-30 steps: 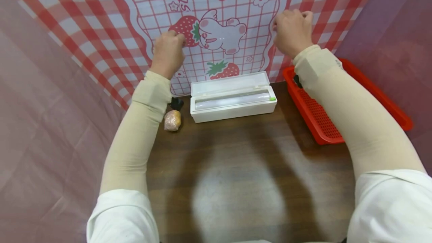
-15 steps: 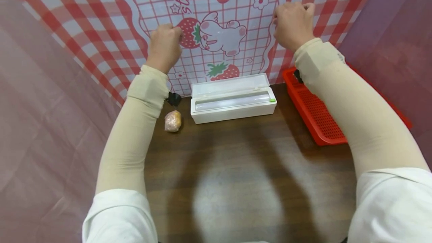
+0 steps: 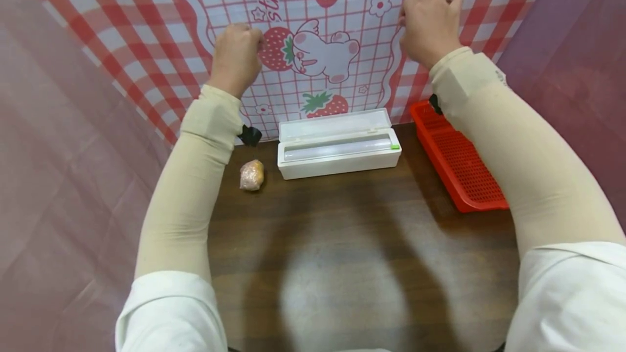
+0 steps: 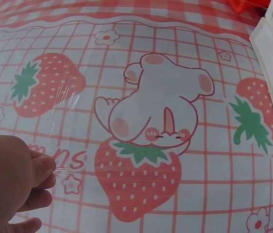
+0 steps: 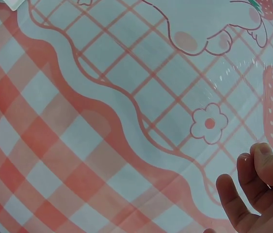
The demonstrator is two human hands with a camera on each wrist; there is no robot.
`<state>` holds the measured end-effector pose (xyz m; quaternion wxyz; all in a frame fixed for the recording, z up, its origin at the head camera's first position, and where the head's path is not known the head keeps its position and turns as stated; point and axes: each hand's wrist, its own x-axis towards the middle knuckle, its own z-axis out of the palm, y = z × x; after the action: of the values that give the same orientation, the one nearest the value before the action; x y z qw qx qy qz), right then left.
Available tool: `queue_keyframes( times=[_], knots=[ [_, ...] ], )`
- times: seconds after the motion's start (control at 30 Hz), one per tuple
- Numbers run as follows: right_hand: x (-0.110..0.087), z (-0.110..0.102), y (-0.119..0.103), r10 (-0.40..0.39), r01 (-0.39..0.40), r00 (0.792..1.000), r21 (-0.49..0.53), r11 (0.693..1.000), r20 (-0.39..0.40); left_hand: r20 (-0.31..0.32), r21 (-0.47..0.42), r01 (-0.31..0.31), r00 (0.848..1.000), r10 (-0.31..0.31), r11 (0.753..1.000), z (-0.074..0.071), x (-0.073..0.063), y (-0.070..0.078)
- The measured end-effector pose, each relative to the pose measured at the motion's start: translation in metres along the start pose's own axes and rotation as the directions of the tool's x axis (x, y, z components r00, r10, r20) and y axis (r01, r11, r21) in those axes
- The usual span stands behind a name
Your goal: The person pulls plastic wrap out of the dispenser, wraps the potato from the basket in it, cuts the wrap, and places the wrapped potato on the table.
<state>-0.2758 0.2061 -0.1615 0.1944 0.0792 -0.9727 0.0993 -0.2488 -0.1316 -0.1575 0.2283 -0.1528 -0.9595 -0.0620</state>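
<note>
Both my hands are raised in front of the strawberry-patterned cloth. My left hand point(image 3: 236, 58) pinches clear cling film point(image 4: 67, 97) between thumb and fingers. My right hand point(image 3: 430, 26) pinches the film at the other side, where faint glints of cling film point(image 5: 238, 68) show in the right wrist view. The sheet is nearly invisible in the head view. Below the hands stands a white cling film dispenser point(image 3: 337, 163) with its lid tipped back, a film roll point(image 3: 337, 149) inside and a green slider point(image 3: 395, 146) at its right end. Whether the sheet still joins the roll I cannot tell.
A small pinkish-yellow bundle point(image 3: 251, 175), shiny as if wrapped in film, lies left of the dispenser on the brown wooden table point(image 3: 342, 265). A red plastic basket point(image 3: 464, 164) stands at the right, partly behind my right forearm. Pink curtains point(image 3: 63, 189) flank both sides.
My left hand has moved up and slightly left. My right hand has risen a little. The dispenser, bundle and basket stay in place.
</note>
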Motion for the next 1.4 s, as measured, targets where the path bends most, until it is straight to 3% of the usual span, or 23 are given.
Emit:
queue_keyframes(
  times=[0.13,0.27,0.4,0.53,0.73,0.87,0.97,1.1,1.2,1.33,1.4],
  knots=[
    [-0.003,-0.002,-0.001,0.0,0.0,1.0,0.012,1.0,-0.009,-0.014,-0.008,-0.007,1.0,0.007,1.0,-0.003,-0.004,0.001],
    [-0.016,-0.003,-0.001,-0.011,0.011,1.0,0.055,0.998,-0.006,-0.049,-0.017,-0.051,0.998,0.05,0.999,-0.006,-0.016,0.002],
    [-0.04,-0.007,0.003,-0.039,0.04,0.999,0.103,0.994,-0.013,-0.062,-0.036,-0.088,0.994,0.085,0.995,-0.01,-0.036,0.004],
    [-0.074,-0.01,0.009,-0.108,0.116,0.992,0.121,0.986,-0.067,-0.082,-0.086,-0.169,0.983,0.162,0.982,-0.015,-0.064,0.007],
    [-0.122,-0.015,0.016,-0.232,0.256,0.952,0.106,0.961,-0.199,-0.191,-0.122,-0.375,0.917,0.349,0.919,-0.019,-0.107,0.012],
    [-0.153,-0.012,0.021,-0.331,0.375,0.891,0.094,0.922,-0.31,-0.243,-0.104,-0.471,0.866,0.436,0.876,-0.019,-0.132,0.018],
    [-0.177,-0.007,0.026,-0.396,0.459,0.839,0.093,0.884,-0.373,-0.243,-0.085,-0.507,0.846,0.475,0.858,-0.016,-0.15,0.024],
    [-0.213,0.002,0.031,-0.446,0.521,0.817,0.137,0.843,-0.366,-0.253,-0.105,-0.549,0.821,0.512,0.829,-0.007,-0.179,0.031],
    [-0.244,0.014,0.032,-0.478,0.556,0.811,0.191,0.809,-0.338,-0.314,-0.127,-0.619,0.766,0.561,0.775,0.009,-0.205,0.035],
    [-0.286,0.039,0.027,-0.491,0.575,0.808,0.254,0.778,-0.325,-0.419,-0.084,-0.715,0.657,0.627,0.694,0.039,-0.244,0.038],
    [-0.307,0.056,0.025,-0.488,0.571,0.813,0.271,0.775,-0.316,-0.443,-0.059,-0.732,0.628,0.64,0.678,0.057,-0.265,0.039]
  ],
)
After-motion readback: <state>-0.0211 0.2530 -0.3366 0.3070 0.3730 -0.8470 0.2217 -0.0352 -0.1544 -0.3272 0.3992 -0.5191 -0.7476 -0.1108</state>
